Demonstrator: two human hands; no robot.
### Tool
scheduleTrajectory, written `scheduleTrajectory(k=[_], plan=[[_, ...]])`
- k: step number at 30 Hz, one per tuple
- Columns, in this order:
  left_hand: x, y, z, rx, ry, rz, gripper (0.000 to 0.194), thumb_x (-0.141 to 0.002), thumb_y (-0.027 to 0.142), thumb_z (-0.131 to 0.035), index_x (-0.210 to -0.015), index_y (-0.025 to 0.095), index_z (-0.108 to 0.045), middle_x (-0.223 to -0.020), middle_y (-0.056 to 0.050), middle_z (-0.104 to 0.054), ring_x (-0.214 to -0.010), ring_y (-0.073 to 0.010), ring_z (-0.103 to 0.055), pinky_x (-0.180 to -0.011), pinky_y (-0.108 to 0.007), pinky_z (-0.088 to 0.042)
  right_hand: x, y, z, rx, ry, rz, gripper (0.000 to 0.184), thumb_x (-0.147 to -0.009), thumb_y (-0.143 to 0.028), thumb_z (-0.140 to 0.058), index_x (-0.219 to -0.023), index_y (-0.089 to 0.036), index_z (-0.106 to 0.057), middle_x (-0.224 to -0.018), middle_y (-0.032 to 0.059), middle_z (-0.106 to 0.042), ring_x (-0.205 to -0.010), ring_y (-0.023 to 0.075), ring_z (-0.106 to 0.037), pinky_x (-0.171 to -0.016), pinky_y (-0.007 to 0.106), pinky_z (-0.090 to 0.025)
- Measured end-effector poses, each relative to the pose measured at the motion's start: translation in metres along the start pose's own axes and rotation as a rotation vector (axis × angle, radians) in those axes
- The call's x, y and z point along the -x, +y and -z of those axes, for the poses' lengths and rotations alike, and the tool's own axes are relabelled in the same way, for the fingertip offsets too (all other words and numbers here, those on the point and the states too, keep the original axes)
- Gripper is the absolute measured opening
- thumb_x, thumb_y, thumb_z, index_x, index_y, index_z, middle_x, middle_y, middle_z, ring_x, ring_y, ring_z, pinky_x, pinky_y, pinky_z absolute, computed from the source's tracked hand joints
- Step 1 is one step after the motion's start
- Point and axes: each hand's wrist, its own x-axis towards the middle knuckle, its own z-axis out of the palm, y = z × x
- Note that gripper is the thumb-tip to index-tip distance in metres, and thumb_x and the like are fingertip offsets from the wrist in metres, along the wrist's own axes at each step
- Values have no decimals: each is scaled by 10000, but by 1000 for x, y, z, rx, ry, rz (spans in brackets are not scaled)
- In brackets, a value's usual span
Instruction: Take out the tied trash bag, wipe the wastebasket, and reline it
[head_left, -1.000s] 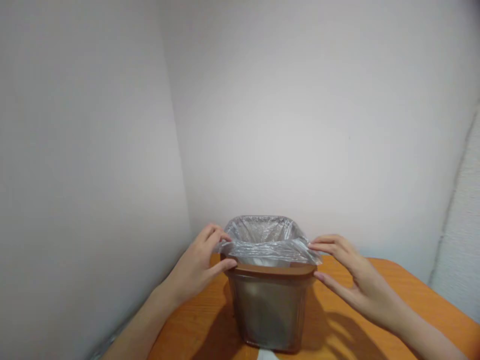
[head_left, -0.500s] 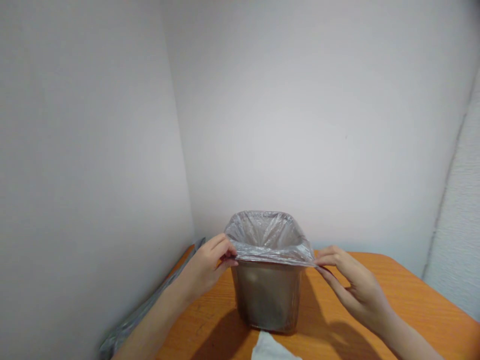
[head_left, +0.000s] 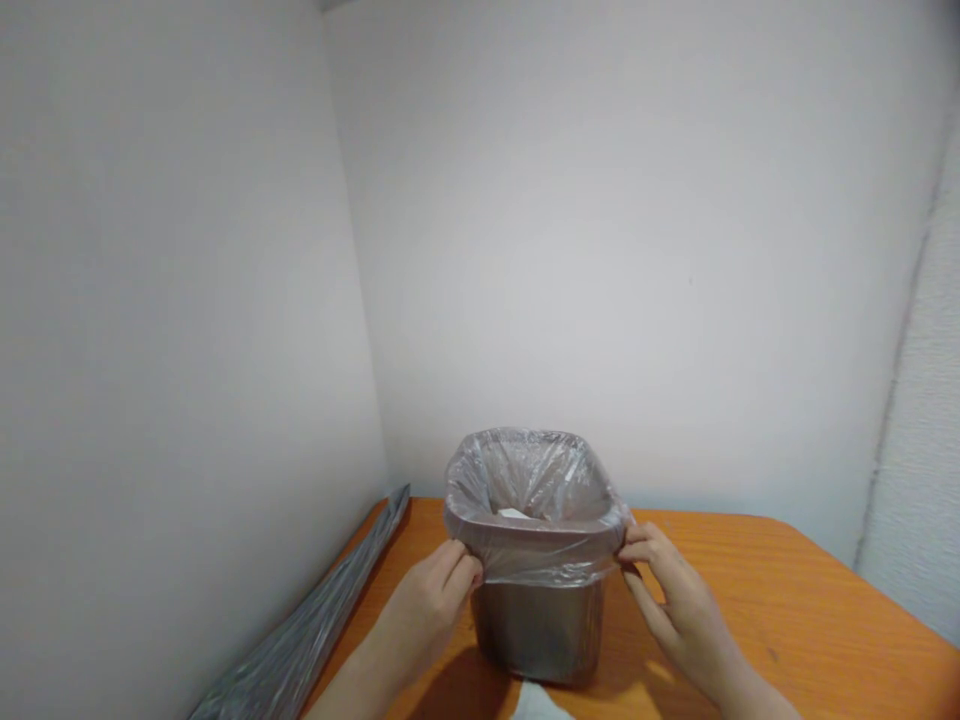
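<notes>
A dark trash bin (head_left: 536, 632) stands upright on the table, lined with a thin clear grey bin liner (head_left: 544, 562). The liner's edge is folded over the front rim and hangs down the outside. My left hand (head_left: 442, 590) is closed on the liner at the bin's front left, fingertips pinching the plastic. At the front right, my right hand (head_left: 664, 580) pinches the liner's edge between thumb and fingers. Inside the bin a bit of white material (head_left: 514, 513) shows; the bottom is hidden.
The orange wooden table (head_left: 750, 580) sits in a corner between white walls. A long, folded grey plastic bag (head_left: 322, 620) lies along its left edge. Something white, like tissue or cloth (head_left: 538, 703), lies in front of the bin, partly cut off by the frame.
Both hands have moved down, drawing the liner's front edge from rim height to lower on the bin's outside. The white material inside the bin has come into view.
</notes>
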Motion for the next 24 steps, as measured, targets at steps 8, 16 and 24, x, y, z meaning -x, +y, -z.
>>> scheduleTrajectory(k=[8,16,24], plan=[[20,-20,23,144,40,219,281,-982,343,-398,-825,191,-574,-795,-33,-571,-732,-170,-571,-668,-272,-451,9,19,28,50,0,-427,251,-970,-405,-433,-951,-208,-588,-927,78,-653,-876,237,-626,-821,388,-517],[-31,-22,37,661,379,429,669,-887,542,-576,-1459,287,-339,-1538,-89,-348,-1425,-258,-321,-1157,-420,-299,-41,-27,23,-195,69,-370,815,-837,-621,-599,-1496,-283,-262,-1565,86,-292,-1428,296,-297,-1158,506,-302],[-49,3,-17,1054,388,479,1074,-693,569,-784,-1516,241,-178,-1572,-159,-285,-1440,-326,-303,-1193,-473,-244,-37,-36,-23,-356,29,-475,920,-866,-582,-592,-1531,-204,-80,-1579,167,-238,-1436,281,-302,-1178,480,-275]])
